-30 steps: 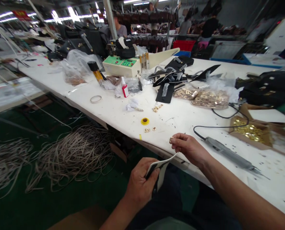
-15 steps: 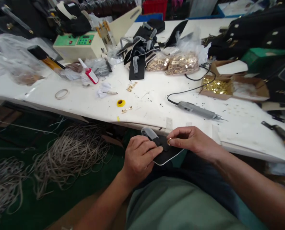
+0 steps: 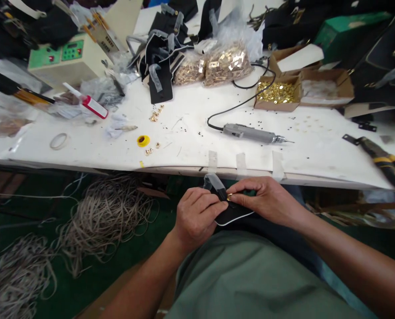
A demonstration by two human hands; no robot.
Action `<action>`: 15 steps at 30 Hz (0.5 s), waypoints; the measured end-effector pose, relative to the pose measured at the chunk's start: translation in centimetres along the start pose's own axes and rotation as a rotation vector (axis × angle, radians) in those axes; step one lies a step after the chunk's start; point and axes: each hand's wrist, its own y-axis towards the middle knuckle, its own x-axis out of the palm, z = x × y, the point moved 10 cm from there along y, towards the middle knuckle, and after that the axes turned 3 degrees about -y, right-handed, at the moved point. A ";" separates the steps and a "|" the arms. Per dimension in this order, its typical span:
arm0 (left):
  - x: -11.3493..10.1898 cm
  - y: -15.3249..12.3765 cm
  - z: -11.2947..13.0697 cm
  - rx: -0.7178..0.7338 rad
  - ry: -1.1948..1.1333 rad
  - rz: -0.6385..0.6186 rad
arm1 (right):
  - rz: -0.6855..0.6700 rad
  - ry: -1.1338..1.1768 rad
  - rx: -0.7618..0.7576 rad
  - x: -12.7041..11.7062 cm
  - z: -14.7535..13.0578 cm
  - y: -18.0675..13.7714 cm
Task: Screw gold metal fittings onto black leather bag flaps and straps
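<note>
In the last half second my view has tipped further down, so the white table [image 3: 197, 146] now fills the upper half of the frame and my hands sit at lower centre, just below its near edge. My left hand [image 3: 197, 215] has stayed clamped on the black leather piece [image 3: 232, 215], fingers curled over its left side, and it has barely shifted. My right hand [image 3: 267, 199] has closed in: 1 second ago it was up at the table edge, well apart from the leather, pinching the small gold ring [image 3: 229, 197]; now thumb and fingertips hold that ring against the top of the leather, touching my left fingers. I judge the fitting has gone from carried to being seated.

On the table, the grey power tool [image 3: 250, 133] lies at centre and the cardboard box of gold fittings [image 3: 277, 93] at upper right, neither in reach of my fingers.
</note>
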 end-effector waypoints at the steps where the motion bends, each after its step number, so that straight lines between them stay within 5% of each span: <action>1: 0.1 0.1 0.1 0.000 0.000 0.002 | 0.007 -0.010 -0.011 -0.2 0.0 -0.1; 15: 0.3 0.8 1.0 0.028 -0.005 0.027 | -0.107 0.005 0.120 0.0 1.8 -0.4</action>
